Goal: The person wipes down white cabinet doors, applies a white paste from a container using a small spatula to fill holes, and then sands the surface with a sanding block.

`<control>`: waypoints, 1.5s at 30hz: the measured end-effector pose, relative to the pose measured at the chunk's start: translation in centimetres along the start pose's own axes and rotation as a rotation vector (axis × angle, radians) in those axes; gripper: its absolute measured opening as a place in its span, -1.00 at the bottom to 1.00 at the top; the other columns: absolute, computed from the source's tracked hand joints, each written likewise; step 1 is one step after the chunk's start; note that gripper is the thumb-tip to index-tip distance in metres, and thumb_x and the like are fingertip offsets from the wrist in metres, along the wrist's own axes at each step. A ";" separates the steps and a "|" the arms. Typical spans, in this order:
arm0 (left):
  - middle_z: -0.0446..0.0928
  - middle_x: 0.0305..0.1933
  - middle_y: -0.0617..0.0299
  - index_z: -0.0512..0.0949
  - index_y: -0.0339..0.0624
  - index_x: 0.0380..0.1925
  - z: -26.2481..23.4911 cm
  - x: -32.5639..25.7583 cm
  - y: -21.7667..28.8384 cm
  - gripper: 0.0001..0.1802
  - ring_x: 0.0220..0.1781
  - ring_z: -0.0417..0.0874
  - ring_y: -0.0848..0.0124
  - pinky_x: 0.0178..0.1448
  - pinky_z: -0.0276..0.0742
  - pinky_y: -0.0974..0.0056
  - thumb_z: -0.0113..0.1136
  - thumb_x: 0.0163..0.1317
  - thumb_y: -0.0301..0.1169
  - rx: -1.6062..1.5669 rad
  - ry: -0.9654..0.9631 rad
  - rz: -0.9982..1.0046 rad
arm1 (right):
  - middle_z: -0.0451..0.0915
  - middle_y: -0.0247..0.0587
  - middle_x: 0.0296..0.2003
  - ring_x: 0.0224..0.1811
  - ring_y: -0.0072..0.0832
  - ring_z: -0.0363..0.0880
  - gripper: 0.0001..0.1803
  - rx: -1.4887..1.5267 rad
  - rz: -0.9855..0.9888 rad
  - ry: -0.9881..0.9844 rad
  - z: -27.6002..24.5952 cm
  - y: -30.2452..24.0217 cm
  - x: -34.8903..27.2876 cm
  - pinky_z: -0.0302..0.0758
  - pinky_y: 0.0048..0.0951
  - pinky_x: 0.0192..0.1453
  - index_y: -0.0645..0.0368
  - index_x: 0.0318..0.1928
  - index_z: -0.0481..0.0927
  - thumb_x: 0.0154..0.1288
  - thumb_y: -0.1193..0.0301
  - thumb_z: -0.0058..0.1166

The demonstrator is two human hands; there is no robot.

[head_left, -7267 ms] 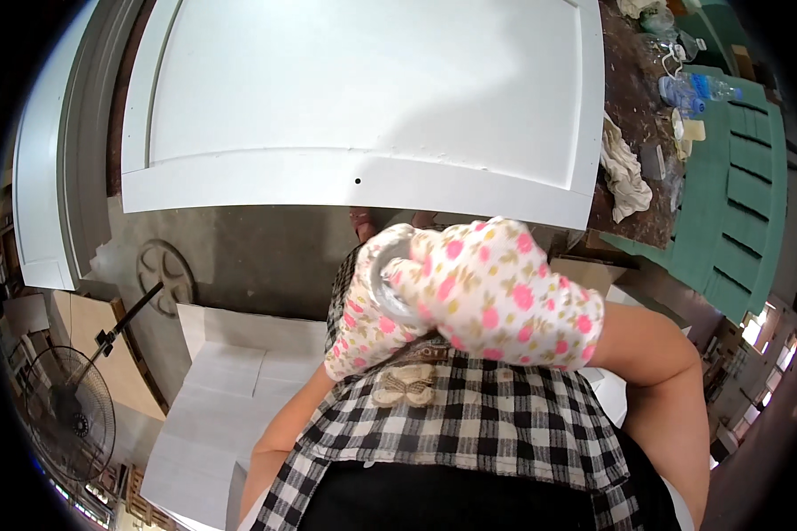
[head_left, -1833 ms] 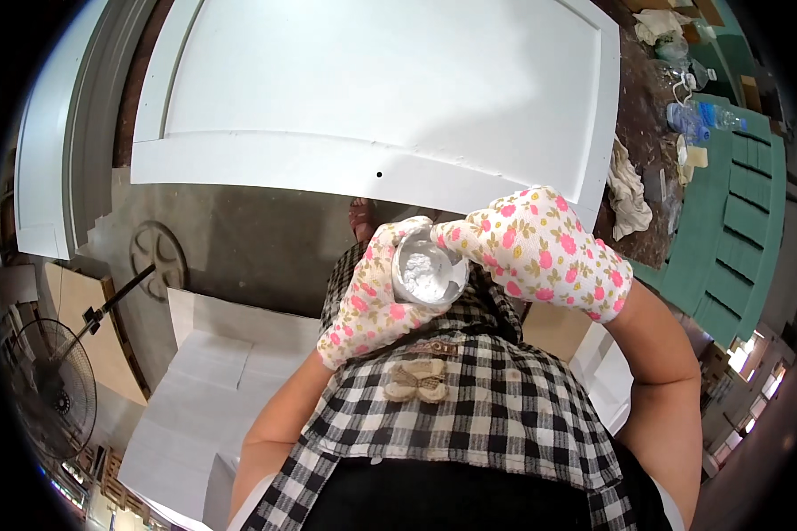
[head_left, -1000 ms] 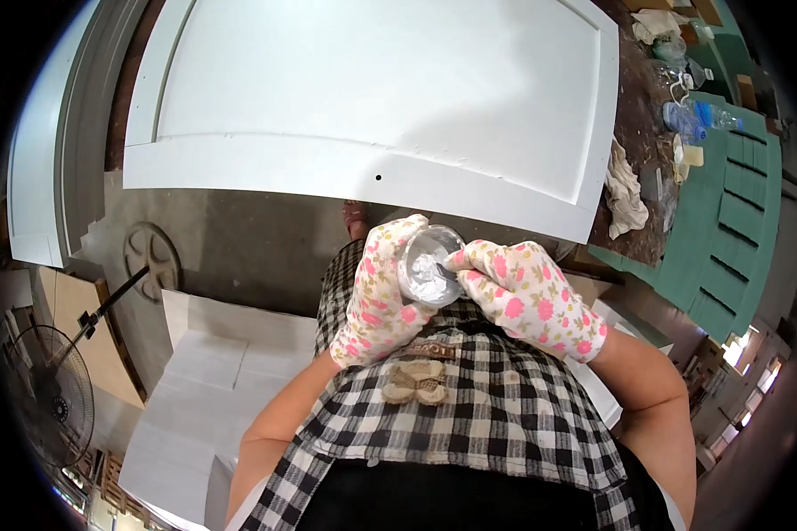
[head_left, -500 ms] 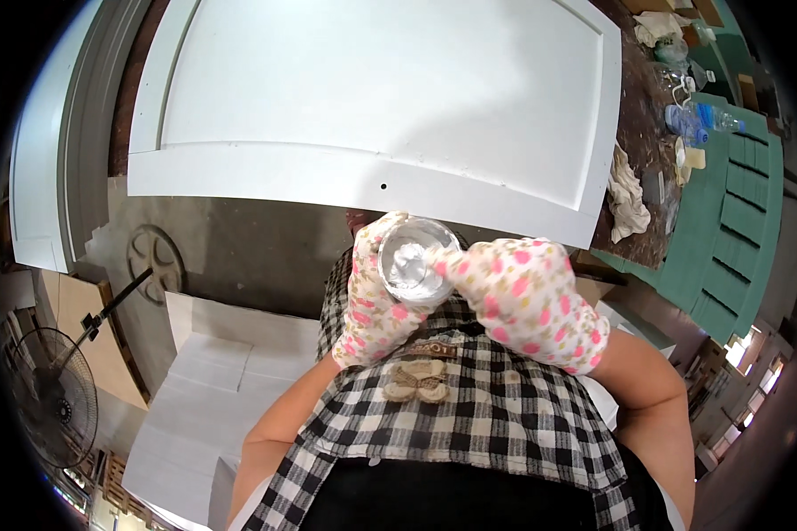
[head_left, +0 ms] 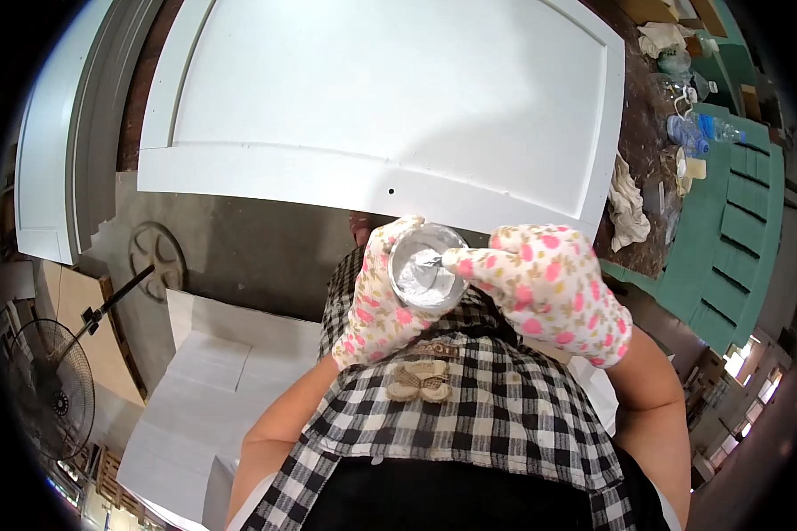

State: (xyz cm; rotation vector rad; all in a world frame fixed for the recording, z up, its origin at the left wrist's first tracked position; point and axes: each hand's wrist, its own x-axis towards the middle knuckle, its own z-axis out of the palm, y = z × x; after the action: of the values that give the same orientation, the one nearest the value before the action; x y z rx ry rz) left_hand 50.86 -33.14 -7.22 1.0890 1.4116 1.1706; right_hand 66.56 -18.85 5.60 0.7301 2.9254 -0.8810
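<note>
My left hand (head_left: pixel 378 305), in a white glove with pink flowers, is wrapped round the left side of a round tub (head_left: pixel 456 237). White paste (head_left: pixel 419 276) lies in the tub, heaped toward its lower left. In a matching glove, my right hand (head_left: pixel 540 281) has its fingers closed over the tub's right rim. They pinch a small thin grey tool (head_left: pixel 435 260), its tip down in the paste; most of it is hidden by the glove. Just beyond both hands lies a large white panel (head_left: pixel 390 84) with a raised frame and a small dark hole near its front edge.
The panel rests on a dark, stained workbench (head_left: pixel 633 133). On its right are a crumpled cloth (head_left: pixel 627 203) and plastic bottles (head_left: pixel 687 131). Green slatted panels (head_left: pixel 726 230) stand beyond. At left are a fan (head_left: pixel 53 389), a handwheel (head_left: pixel 158 262) and cardboard (head_left: pixel 190 398).
My right hand has shifted slightly right and turned, and the tool's tip has come into sight. The paste in the tub has changed shape. My left hand still grips the tub.
</note>
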 end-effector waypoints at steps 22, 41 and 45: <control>0.39 0.16 -0.01 0.28 -0.25 0.18 -0.1 5.8 4.5 -0.17 0.20 0.46 0.13 0.29 0.36 0.10 0.50 -0.08 -0.28 0.148 -0.176 0.207 | 0.66 -0.28 -0.48 -0.58 -0.57 0.55 -0.80 0.200 0.235 0.456 1.1 -0.4 -3.4 0.53 -0.58 -0.44 0.15 -0.10 0.67 0.29 0.48 0.10; 0.38 0.14 0.05 0.31 -0.23 0.15 3.3 9.9 7.1 -0.22 0.16 0.48 0.23 0.23 0.43 0.16 0.51 -0.05 -0.28 0.287 -0.313 0.477 | 0.70 -0.11 -0.33 -0.35 -0.41 0.72 -0.82 -0.034 0.358 0.675 -0.7 -1.3 -6.7 0.66 -0.43 -0.30 0.22 -0.15 0.65 0.26 0.54 0.07; 0.38 0.11 0.07 0.29 -0.23 0.16 3.8 10.2 7.4 -0.21 0.18 0.46 0.26 0.22 0.43 0.18 0.51 -0.04 -0.30 0.131 -0.316 0.287 | 0.68 -0.21 -0.42 -0.46 -0.36 0.67 -0.67 0.161 0.293 0.801 0.1 -0.2 -6.3 0.59 -0.41 -0.38 0.18 -0.03 0.61 0.14 0.50 0.12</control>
State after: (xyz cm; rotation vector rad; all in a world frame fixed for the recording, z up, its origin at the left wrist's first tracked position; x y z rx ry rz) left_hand 53.61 -21.63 -1.48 1.5354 1.1226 1.0554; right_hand 72.14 -21.73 6.47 1.8426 3.2208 -0.9651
